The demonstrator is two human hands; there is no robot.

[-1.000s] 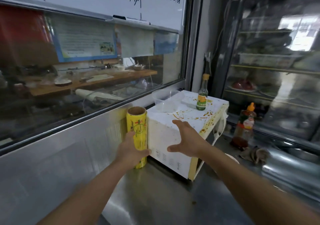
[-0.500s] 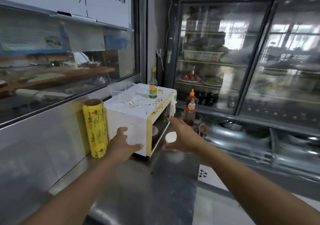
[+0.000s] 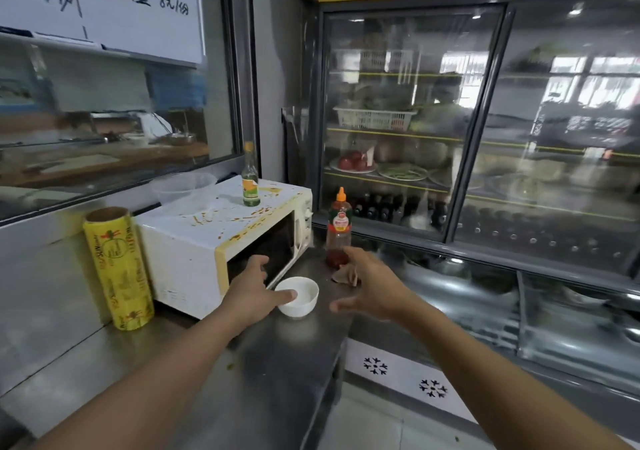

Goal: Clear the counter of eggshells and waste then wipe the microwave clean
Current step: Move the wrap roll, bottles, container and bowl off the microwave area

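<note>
A white microwave [image 3: 194, 241] stands on the steel counter [image 3: 270, 373], its top and front edge smeared with orange-brown sauce. A small white bowl [image 3: 301, 299] sits on the counter in front of its door. My left hand [image 3: 256, 290] reaches in front of the microwave door, fingers spread, its thumb at the bowl's rim. My right hand [image 3: 370, 283] hovers open to the right of the bowl, holding nothing. Brown eggshell-like scraps [image 3: 346, 274] lie by the base of a red sauce bottle [image 3: 339, 227].
A yellow roll of cling film [image 3: 117, 269] stands upright left of the microwave. A green bottle [image 3: 250, 179] and a clear plastic tub [image 3: 183, 186] sit on top of it. Glass-door fridges [image 3: 485, 120] stand behind. The counter's edge drops off at the right.
The view swung right. My left hand left the cling film roll and microwave's side and came round to the front by the bowl. My right hand moved right, off the microwave.
</note>
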